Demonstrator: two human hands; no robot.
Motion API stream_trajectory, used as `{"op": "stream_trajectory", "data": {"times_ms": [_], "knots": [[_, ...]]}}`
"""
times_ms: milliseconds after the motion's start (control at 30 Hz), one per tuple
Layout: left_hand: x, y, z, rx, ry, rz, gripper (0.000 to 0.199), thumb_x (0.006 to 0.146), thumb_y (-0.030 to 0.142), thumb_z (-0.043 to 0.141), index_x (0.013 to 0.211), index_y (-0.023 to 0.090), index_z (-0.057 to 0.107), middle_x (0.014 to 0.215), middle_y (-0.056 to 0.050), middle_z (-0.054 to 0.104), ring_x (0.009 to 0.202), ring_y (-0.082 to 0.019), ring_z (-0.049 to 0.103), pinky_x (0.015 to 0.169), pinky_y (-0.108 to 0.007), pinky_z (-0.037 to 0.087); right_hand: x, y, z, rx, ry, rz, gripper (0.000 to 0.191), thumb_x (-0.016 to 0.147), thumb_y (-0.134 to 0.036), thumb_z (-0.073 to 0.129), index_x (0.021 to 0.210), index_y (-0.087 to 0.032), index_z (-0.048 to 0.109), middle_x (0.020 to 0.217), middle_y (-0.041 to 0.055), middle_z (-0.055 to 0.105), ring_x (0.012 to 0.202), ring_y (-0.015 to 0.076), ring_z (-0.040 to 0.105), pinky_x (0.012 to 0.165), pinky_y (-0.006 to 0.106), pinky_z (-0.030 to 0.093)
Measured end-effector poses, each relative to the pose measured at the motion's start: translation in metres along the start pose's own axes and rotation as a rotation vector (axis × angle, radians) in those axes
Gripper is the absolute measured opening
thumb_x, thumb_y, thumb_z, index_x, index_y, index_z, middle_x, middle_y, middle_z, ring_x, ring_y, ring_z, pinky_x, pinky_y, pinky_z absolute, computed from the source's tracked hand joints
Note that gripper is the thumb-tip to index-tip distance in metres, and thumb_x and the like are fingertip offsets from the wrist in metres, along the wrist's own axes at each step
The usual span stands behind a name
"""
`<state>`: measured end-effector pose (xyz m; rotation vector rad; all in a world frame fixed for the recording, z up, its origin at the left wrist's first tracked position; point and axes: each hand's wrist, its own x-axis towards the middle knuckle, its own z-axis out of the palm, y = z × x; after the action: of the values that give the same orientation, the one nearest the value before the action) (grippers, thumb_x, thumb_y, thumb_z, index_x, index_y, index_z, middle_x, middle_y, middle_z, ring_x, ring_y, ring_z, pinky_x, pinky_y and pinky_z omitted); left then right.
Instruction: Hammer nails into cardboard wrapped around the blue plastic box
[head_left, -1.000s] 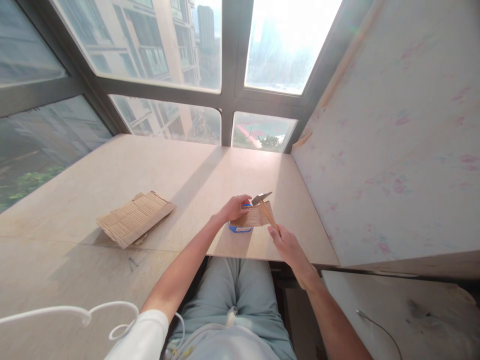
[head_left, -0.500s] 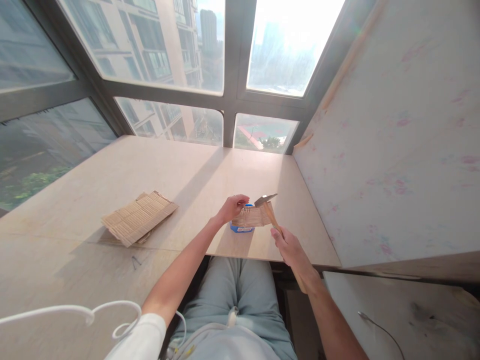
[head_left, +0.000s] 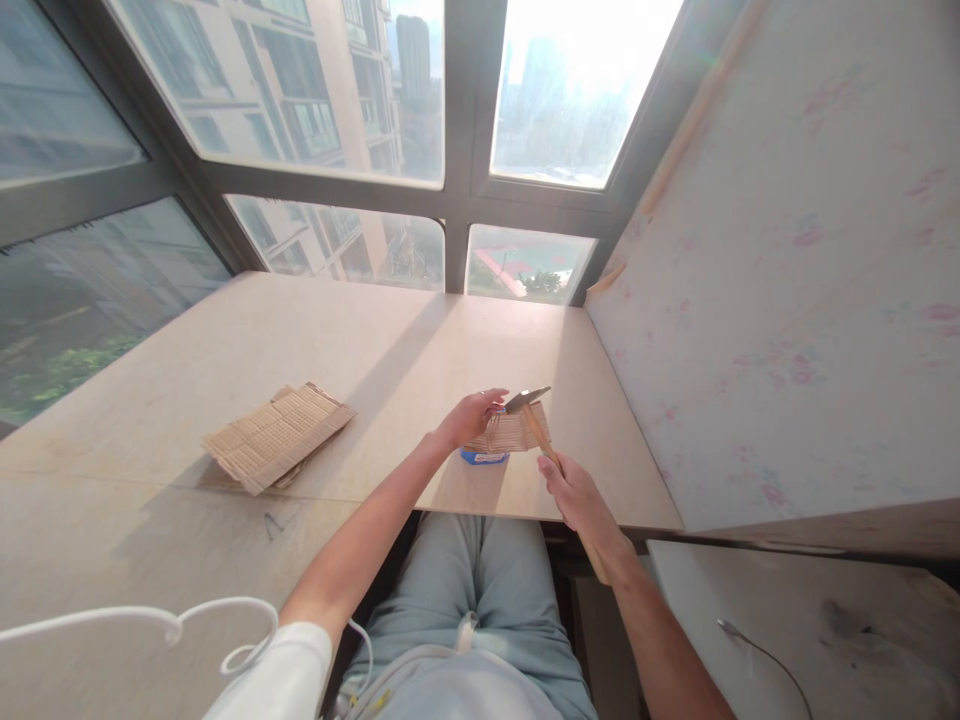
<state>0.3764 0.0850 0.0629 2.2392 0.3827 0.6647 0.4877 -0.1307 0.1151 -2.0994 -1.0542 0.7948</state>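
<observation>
Here's the big window (head_left: 465, 205) filling the far side, and below it the pale surface (head_left: 390, 360) runs right up to its frame, sunlit, with a long shadow slanting across. Over on the left lies my stack of corrugated cardboard (head_left: 279, 438), its layers askew, well apart from both my hands.

Now to the middle, close to the near edge: my right hand (head_left: 576, 492) has its fingers closed round the wooden handle of the hammer (head_left: 541, 432). The handle slopes away from me, far and to the left, and the metal head sits beyond those fingers, above the far edge of the small cardboard piece (head_left: 508, 433) and just beside the fingertips of my left hand (head_left: 471, 417).

That small piece lies between my two hands, on top of a blue object (head_left: 484, 457) whose near side peeks out below. My left fingers are bent over its far left part; whether they pinch anything, I can't tell. Right by them, little dark nail-like bits (head_left: 493, 418) show against the cardboard, too small to count.

And smallest, loose on the surface near the stack, a couple of thin nails (head_left: 273, 524), well left of my fingers.
</observation>
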Motion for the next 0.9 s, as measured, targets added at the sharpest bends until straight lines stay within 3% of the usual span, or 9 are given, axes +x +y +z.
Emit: {"op": "stream_trajectory", "data": {"times_ms": [333, 767, 900], "knots": [[-0.001, 0.003, -0.006, 0.069, -0.090, 0.005, 0.057, 0.081, 0.001, 0.042, 0.136, 0.018, 0.044, 0.108, -0.007, 0.072, 0.094, -0.015, 0.069, 0.084, -0.026, 0.054, 0.001, -0.003, 0.003, 0.011, -0.009, -0.012, 0.037, 0.094, -0.051, 0.036, 0.080, -0.019, 0.050, 0.064, -0.0007, 0.052, 0.045, 0.0101, 0.043, 0.042, 0.021, 0.028], [-0.006, -0.013, 0.003, -0.200, 0.033, -0.052, 0.044, 0.086, 0.010, 0.049, 0.129, 0.016, 0.047, 0.111, -0.011, 0.068, 0.103, -0.018, 0.068, 0.092, -0.034, 0.054, 0.003, 0.000, -0.002, 0.052, 0.044, -0.006, 0.039, 0.090, -0.054, 0.041, 0.076, -0.019, 0.051, 0.059, -0.0027, 0.048, 0.044, 0.0100, 0.042, 0.042, 0.021, 0.030], [-0.006, -0.014, 0.002, -0.199, 0.038, -0.063, 0.044, 0.085, 0.012, 0.052, 0.129, 0.018, 0.048, 0.110, -0.010, 0.068, 0.102, -0.017, 0.068, 0.092, -0.034, 0.055, 0.013, 0.003, -0.005, 0.097, 0.143, 0.020, 0.041, 0.086, -0.057, 0.049, 0.088, -0.017, 0.057, 0.056, -0.0043, 0.047, 0.042, 0.0104, 0.041, 0.040, 0.021, 0.030]]}}
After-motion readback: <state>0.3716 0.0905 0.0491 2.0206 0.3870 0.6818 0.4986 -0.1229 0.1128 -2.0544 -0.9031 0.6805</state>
